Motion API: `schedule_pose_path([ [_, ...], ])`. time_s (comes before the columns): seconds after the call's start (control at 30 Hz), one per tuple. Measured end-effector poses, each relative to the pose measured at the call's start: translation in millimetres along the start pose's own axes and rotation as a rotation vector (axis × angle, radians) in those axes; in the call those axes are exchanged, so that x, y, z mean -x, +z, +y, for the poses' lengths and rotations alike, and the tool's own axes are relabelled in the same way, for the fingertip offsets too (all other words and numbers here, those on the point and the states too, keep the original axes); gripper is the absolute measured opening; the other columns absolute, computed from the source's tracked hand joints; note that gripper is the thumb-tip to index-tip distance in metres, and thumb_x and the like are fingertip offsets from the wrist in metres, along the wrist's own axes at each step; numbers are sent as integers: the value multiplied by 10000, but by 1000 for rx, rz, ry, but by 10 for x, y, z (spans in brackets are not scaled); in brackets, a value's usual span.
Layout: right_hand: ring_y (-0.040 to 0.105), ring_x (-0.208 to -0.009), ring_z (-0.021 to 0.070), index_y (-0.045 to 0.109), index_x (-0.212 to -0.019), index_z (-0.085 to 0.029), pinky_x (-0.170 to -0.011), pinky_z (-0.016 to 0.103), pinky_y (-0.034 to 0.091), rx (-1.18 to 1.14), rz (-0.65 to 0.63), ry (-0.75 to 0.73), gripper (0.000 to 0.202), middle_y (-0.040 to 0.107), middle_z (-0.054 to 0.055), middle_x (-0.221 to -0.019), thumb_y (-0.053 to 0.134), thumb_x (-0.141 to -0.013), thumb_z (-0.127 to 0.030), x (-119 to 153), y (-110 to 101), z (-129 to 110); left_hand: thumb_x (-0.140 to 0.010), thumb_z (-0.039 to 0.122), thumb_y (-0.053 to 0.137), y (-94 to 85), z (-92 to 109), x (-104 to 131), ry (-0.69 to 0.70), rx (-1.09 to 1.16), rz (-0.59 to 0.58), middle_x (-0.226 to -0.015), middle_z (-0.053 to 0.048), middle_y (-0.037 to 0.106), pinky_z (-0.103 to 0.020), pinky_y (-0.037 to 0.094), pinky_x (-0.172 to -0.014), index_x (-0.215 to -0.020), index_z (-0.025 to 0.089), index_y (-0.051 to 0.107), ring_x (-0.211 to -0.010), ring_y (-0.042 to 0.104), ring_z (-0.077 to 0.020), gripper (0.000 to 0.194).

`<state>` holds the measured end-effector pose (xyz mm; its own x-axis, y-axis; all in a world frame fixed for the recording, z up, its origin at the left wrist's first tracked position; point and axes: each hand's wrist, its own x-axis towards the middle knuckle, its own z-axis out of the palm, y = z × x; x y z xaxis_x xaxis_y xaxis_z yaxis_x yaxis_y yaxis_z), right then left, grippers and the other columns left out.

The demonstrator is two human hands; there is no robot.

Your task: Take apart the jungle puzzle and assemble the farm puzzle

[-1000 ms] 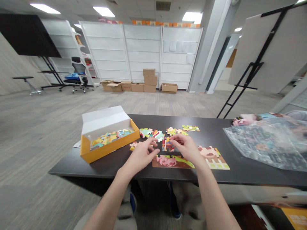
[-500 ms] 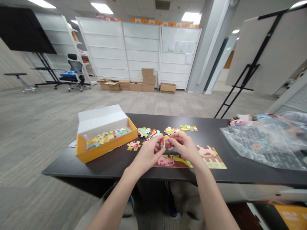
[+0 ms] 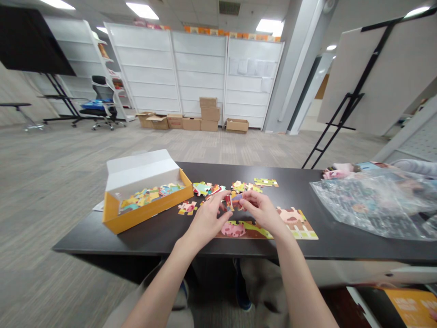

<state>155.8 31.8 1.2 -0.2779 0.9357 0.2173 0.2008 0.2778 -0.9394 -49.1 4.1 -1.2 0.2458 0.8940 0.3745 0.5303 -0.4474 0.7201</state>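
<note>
Between left hand [image 3: 207,219] and right hand [image 3: 262,210], colourful puzzle pieces [image 3: 228,202] sit pinched.

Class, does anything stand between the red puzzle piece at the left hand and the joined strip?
No other object shows between them: only the left hand, its thumb below the red piece. The right hand hides part of the strip.

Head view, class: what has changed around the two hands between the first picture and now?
The left hand has moved right, toward the right hand, and taken hold of the red-and-purple puzzle section; both hands now grip it. The pig-face piece, partly covered earlier, is uncovered. The yellow box and plastic bag stayed put.
</note>
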Motion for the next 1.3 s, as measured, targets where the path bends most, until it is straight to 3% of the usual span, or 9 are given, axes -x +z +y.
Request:
schedule_pose_path([
  [0.23, 694, -741, 177, 695, -972, -211, -719, 301, 527, 70, -16, -9, 212, 763, 33, -840, 617, -909, -398, 0, 9, -14, -853, 183, 631, 8, -51, 21, 16, -23, -10, -1231, -54, 671, -350, 539, -872, -1452, 295, 480, -878, 661, -187, 628],
  [0.57, 709, -774, 191, 663, -1078, -212, -742, 318, 550, 72, 9, 15, 268, 755, 33, -846, 634, -897, -407, 21, 5, -57, -856, 275, 666, -12, -16, 40, -14, -72, -82, -919, -25, 704, -331, 528, -815, -1457, 247, 517, -845, 659, -200, 620],
  [0.73, 710, -768, 207, 691, -1002, -206, -718, 325, 548, 165, 44, 65, 251, 768, 56, -871, 637, -870, -412, 32, -87, 23, -870, 365, 669, -231, -63, 48, -59, -108, -54, -1131, -66, 723, -329, 525, -823, -1379, 232, 577, -895, 675, -210, 534],
  [0.87, 688, -667, 210, 705, -853, -217, -652, 326, 523, 257, 41, 138, 218, 761, 53, -790, 661, -819, -428, 34, -161, 66, -911, 420, 600, -458, -194, 108, -167, -273, -9, -996, -62, 745, -324, 517, -745, -1185, 213, 678, -795, 674, -214, 352],
  [0.93, 666, -646, 203, 717, -867, -222, -635, 322, 509, 299, 152, 114, 259, 752, 47, -774, 721, -767, -461, 36, -255, 12, -919, 411, 584, -513, -236, 157, -192, -359, -36, -986, -61, 747, -317, 509, -715, -1162, 217, 684, -765, 673, -211, 327],
  [1.0, 602, -572, 170, 703, -1028, -213, -559, 294, 469, 226, 410, 60, 445, 709, 23, -714, 764, -718, -526, 55, -414, -94, -922, 373, 581, -529, -244, 200, -181, -427, -48, -1063, -69, 744, -315, 510, -729, -1162, 231, 681, -811, 685, -217, 297],
  [1.1, 369, -407, 99, 526, -1360, -172, -427, 236, 314, -71, 866, -84, 699, 463, -105, -533, 647, -817, -594, 129, -698, -258, -926, 336, 586, -519, -209, 225, -166, -482, -61, -1134, -78, 732, -323, 516, -773, -1170, 245, 673, -911, 696, -240, 274],
  [1.17, 348, -415, 97, 309, -1527, -134, -419, 237, 297, -74, 1126, -141, 918, 443, -125, -555, 728, -768, -435, 192, -833, -298, -933, 330, 590, -505, -178, 212, -170, -512, -73, -1133, -90, 730, -329, 519, -791, -1186, 238, 662, -959, 700, -257, 279],
  [1.3, 407, -468, 118, -37, -1603, -64, -446, 241, 352, 43, 1167, -54, 1155, 508, -107, -590, 704, -733, -228, 250, -872, -221, -955, 315, 571, -473, -124, 158, -169, -593, -86, -1158, -108, 725, -343, 520, -813, -1248, 220, 625, -1040, 697, -290, 312],
])
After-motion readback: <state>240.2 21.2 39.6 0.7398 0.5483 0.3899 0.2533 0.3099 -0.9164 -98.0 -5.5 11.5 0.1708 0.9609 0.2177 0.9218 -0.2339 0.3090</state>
